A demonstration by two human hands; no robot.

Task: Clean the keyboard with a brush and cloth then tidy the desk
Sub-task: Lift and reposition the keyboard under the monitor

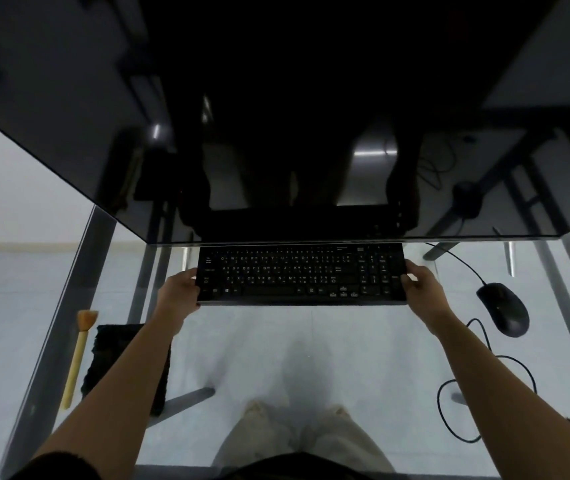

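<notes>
I observe a black full-size keyboard (302, 274) lying flat on a glass-topped desk (345, 341), and I take it as my reference for every position noted here. My left hand (180, 289) clasps the keyboard's left end, fingers curled round the edge and the thumb lying along the side of the case. My right hand (421, 285) clasps the right end in the same manner, fingers wrapped over the edge by the number pad. Both forearms reach toward it from the near side, and both are bare up to a dark sleeve (58, 465) at the bottom of the view. Directly behind the keyboard, its far edge close under it, stands a large dark monitor screen (276, 116), switched off and showing only reflections. To the near left of the keyboard, well apart from it, a wooden-handled brush (77, 358) lies on the glass with its bristles pointing away from me. Just beside the brush, on the side nearer the keyboard, lies a dark cloth (113, 358), partly covered by my left forearm. To the right of the keyboard, apart from it, sits a black wired mouse (503, 309); its cable (484, 386) loops across the glass on the near side. Through the glass, nearer than the keyboard, I see light trousers (311, 434) and the pale floor.
</notes>
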